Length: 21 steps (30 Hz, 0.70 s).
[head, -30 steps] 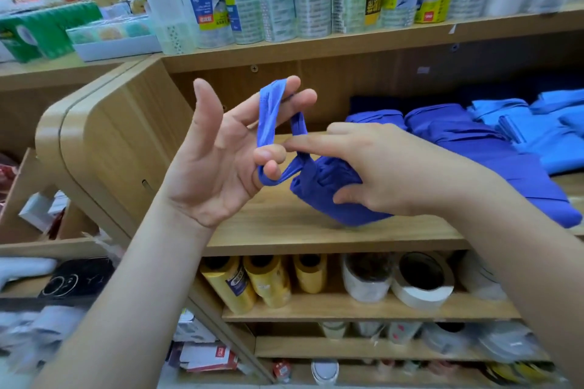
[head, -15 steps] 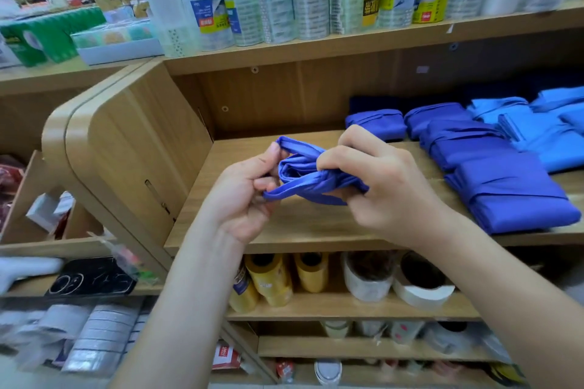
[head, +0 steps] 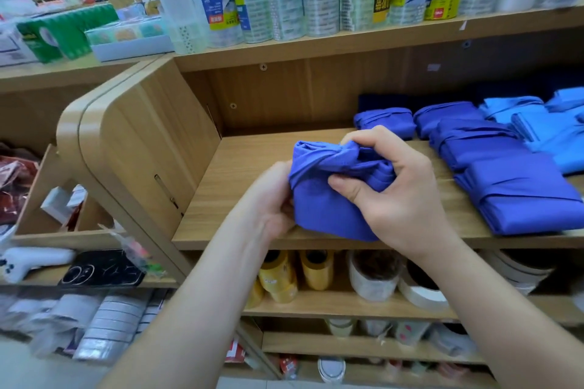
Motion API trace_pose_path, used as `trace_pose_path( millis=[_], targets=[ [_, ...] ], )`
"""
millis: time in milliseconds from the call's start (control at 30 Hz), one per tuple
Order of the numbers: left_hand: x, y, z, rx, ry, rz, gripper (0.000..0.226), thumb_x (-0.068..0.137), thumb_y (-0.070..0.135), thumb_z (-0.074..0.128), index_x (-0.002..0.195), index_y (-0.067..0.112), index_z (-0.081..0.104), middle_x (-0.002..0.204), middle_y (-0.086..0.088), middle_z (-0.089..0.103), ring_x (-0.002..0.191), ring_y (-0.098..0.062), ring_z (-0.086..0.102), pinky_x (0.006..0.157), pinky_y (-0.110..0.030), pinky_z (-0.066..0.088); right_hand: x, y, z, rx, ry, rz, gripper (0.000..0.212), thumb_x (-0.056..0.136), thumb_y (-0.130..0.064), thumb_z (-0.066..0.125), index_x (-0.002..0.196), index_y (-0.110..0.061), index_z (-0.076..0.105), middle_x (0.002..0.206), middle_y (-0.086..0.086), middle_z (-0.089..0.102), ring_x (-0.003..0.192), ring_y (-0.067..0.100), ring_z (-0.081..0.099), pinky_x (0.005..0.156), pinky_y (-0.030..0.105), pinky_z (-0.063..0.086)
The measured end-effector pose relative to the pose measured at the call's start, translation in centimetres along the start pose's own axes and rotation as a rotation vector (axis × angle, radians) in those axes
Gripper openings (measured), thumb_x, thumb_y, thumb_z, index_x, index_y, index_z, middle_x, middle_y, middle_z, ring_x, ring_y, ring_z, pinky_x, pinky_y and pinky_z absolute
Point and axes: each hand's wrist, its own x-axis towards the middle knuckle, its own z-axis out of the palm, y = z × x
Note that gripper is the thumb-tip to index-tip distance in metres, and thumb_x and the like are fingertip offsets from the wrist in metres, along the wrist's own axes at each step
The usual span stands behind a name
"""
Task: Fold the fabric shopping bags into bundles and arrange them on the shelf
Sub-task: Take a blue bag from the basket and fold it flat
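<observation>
Left hand, right hand grip single blue bundle; four matching folded bags on shelf.

Wooden shelf with folded blue bags at right

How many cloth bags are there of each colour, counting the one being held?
Dark blue fabric bags: 5, the held bag in the left hand and right hand plus 4 on the wooden shelf.
Light blue fabric bags: at least 3, cut off by the frame edge.
Total: at least 8.
</observation>
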Motion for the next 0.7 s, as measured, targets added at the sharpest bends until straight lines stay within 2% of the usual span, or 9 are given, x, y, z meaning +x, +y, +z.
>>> trace_pose_path(
  millis=[67, 100, 200, 300, 433, 533, 567, 600, 700],
  targets=[
    [-0.2, 0.0, 0.3, -0.021, -0.029, -0.034, 0.015, 0.082, 0.029, 0.061, 0.068, 0.022, 0.058, 0.083, -0.006, 0.049, 0.067, -0.017, 0.039, 0.063, -0.028, 0.026, -0.1, 0.4, 0.4, 0.04, 0.091, 0.079, 0.027, 0.078, -0.011, 0.074, 0.1, -0.021, 0.061, 0.092, -0.013, 0.066, 0.088, 0.0, 0.062, 0.081, 0.01, 0.043],
    [-0.5, -0.2, 0.4, -0.03, -0.062, -0.04, 0.011, 0.078, 0.029, 0.064, 0.073, 0.019, 0.062, 0.09, -0.009, 0.055, 0.073, -0.021, 0.045, 0.069, -0.031, 0.033, 0.0, 0.6, 0.5, 0.079, 0.143, 0.124, 0.025, 0.078, -0.013, 0.074, 0.098, -0.023, 0.062, 0.089, -0.017, 0.066, 0.087, -0.002, 0.063, 0.08, 0.009, 0.043],
    [-0.8, -1.1, 0.7, -0.091, -0.143, 0.094, 0.022, 0.09, 0.017, 0.058, 0.079, 0.011, 0.076, 0.097, -0.008, 0.073, 0.086, -0.02, 0.065, 0.087, -0.035, 0.047, 0.2, 1.3, 0.6, 0.199, 0.276, 0.248, 0.022, 0.076, -0.018, 0.073, 0.094, -0.025, 0.063, 0.087, -0.014, 0.067, 0.083, -0.002, 0.063, 0.077, 0.013, 0.046],
    [-1.1, -1.8, 0.9, -0.127, -0.163, 0.354, 0.03, 0.093, 0.0, 0.046, 0.084, 0.006, 0.074, 0.092, -0.008, 0.074, 0.083, -0.017, 0.066, 0.074, -0.026, 0.051, 0.7, 1.9, 0.6, 0.338, 0.332, 0.33, 0.018, 0.076, -0.019, 0.072, 0.091, -0.021, 0.064, 0.089, -0.002, 0.068, 0.084, 0.01, 0.064, 0.079, 0.027, 0.051],
    [-1.3, -2.3, 0.1, -0.215, -0.212, 0.61, 0.027, 0.078, -0.014, 0.048, 0.067, 0.008, 0.059, 0.084, -0.008, 0.07, 0.079, -0.015, 0.065, 0.064, -0.02, 0.049, 1.3, 2.2, 0.6, 0.562, 0.385, 0.43, 0.013, 0.077, -0.015, 0.07, 0.089, -0.015, 0.064, 0.084, 0.0, 0.07, 0.082, 0.016, 0.065, 0.079, 0.033, 0.052],
    [-1.6, -2.5, -1.0, -0.273, -0.376, 0.629, 0.012, 0.071, -0.002, 0.058, 0.077, 0.008, 0.062, 0.088, -0.011, 0.065, 0.081, -0.018, 0.063, 0.066, -0.023, 0.05, 1.2, 2.3, 0.6, 0.651, 0.386, 0.49, 0.009, 0.085, -0.005, 0.069, 0.089, -0.01, 0.064, 0.079, -0.001, 0.071, 0.078, 0.014, 0.065, 0.075, 0.029, 0.053],
    [-1.6, -2.4, -1.3, -0.282, -0.436, 0.618, 0.017, 0.071, 0.007, 0.07, 0.087, 0.007, 0.062, 0.09, -0.01, 0.064, 0.082, -0.017, 0.062, 0.068, -0.024, 0.051, 1.1, 2.3, 0.5, 0.668, 0.385, 0.51, 0.007, 0.088, -0.002, 0.065, 0.09, -0.009, 0.063, 0.078, -0.001, 0.07, 0.077, 0.013, 0.065, 0.073, 0.027, 0.053],
    [-1.6, -2.3, -1.6, -0.254, -0.466, 0.606, 0.037, 0.068, 0.019, 0.082, 0.097, 0.007, 0.063, 0.093, -0.009, 0.064, 0.085, -0.016, 0.063, 0.072, -0.025, 0.053, 1.1, 2.3, 0.4, 0.681, 0.382, 0.528, 0.007, 0.089, -0.002, 0.063, 0.091, -0.009, 0.063, 0.078, -0.001, 0.07, 0.076, 0.013, 0.064, 0.071, 0.026, 0.053],
    [-1.7, -1.8, -1.9, -0.023, -0.355, 0.598, 0.072, 0.053, 0.045, 0.093, 0.114, 0.017, 0.066, 0.097, -0.011, 0.067, 0.09, -0.019, 0.064, 0.079, -0.027, 0.053, 0.8, 2.5, 0.2, 0.661, 0.331, 0.542, 0.01, 0.082, -0.009, 0.068, 0.09, -0.009, 0.062, 0.08, 0.001, 0.069, 0.079, 0.015, 0.063, 0.072, 0.028, 0.052]
  ],
)
